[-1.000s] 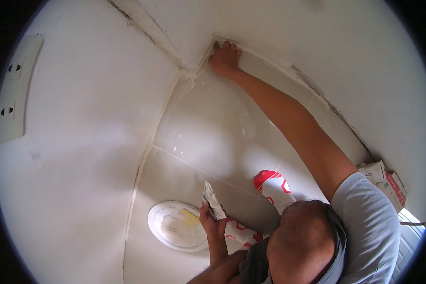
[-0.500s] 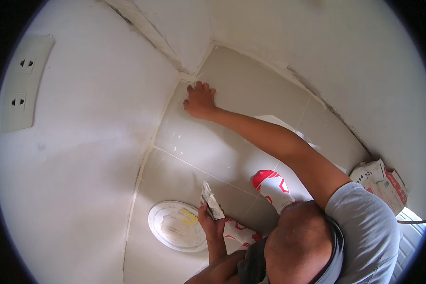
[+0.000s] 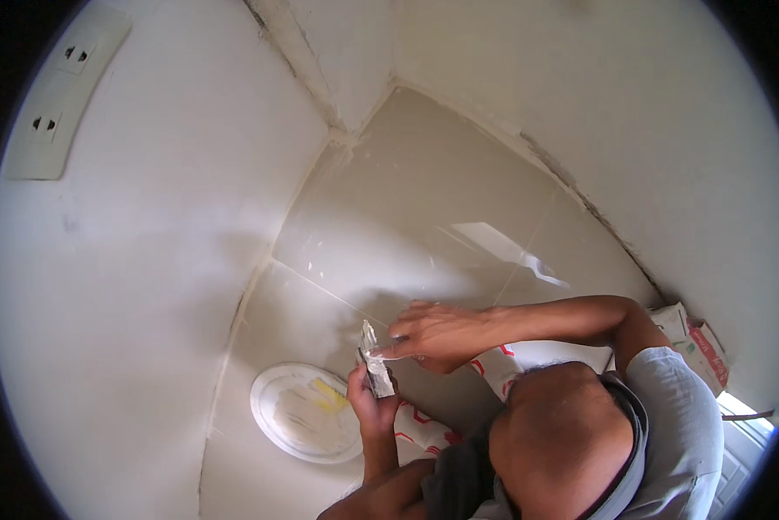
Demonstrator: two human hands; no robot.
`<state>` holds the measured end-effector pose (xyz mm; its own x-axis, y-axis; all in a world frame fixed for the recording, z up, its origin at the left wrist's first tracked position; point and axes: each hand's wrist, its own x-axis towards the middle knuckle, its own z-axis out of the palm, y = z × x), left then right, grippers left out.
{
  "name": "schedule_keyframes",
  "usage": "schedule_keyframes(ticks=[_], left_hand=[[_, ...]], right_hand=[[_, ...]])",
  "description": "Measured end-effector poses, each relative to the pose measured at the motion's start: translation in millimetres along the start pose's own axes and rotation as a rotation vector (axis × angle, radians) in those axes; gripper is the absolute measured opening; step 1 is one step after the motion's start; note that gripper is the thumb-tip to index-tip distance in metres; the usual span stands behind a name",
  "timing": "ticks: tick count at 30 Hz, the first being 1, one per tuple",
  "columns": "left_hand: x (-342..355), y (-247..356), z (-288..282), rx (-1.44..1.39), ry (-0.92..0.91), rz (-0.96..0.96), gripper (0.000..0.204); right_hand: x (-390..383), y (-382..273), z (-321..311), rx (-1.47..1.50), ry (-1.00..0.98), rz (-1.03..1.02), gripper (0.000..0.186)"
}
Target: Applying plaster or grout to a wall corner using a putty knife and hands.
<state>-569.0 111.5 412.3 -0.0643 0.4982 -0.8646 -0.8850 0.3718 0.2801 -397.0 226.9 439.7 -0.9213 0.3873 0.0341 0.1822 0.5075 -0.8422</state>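
My left hand (image 3: 370,407) grips a flat, thin piece coated with white putty (image 3: 378,378), held upright above the floor; its kind is hidden under the paste. From the right, my right hand (image 3: 441,334) reaches across and lays an outstretched index finger on the putty. The other right fingers are partly bent, with nothing seen in them. Beside my left hand lies a round white lid or plate (image 3: 263,406), smeared with putty, and a yellow scraper-like piece (image 3: 330,394) rests on it.
Grey floor tiles (image 3: 441,173) meet white walls in a corner with rough putty along the joints. A double socket plate (image 3: 64,95) is on the left wall. A torn red-and-white package (image 3: 706,354) sits at the right. My patterned socks (image 3: 424,426) show below my hands.
My right hand has left the floor near the corner and come back to the putty in my left hand. The view has shifted slightly; the left hand keeps its hold.
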Motion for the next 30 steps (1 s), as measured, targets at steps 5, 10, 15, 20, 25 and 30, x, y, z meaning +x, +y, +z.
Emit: schedule_keyframes(ticks=[5,10,15,20,25,30], left_hand=[[0,4,-11,0.048,-0.016,0.038,0.016],[-2,7,-3,0.178,-0.189,0.178,0.034],[-4,6,3,0.198,-0.176,0.200,0.032],[6,-4,-6,0.250,-0.148,0.193,0.033],[6,-9,1,0.279,-0.064,0.170,0.032],[7,-4,-13,0.207,-0.137,0.219,0.037]], right_hand=[[-3,11,-11,-0.036,0.018,-0.051,0.049],[-3,5,-25,0.312,0.189,0.170,0.044],[1,11,-22,0.349,0.090,0.262,0.043],[-3,11,-17,0.186,0.053,0.229,0.041],[-6,18,-17,0.091,0.054,0.152,0.039],[0,83,-52,-0.251,0.142,0.437,0.054]])
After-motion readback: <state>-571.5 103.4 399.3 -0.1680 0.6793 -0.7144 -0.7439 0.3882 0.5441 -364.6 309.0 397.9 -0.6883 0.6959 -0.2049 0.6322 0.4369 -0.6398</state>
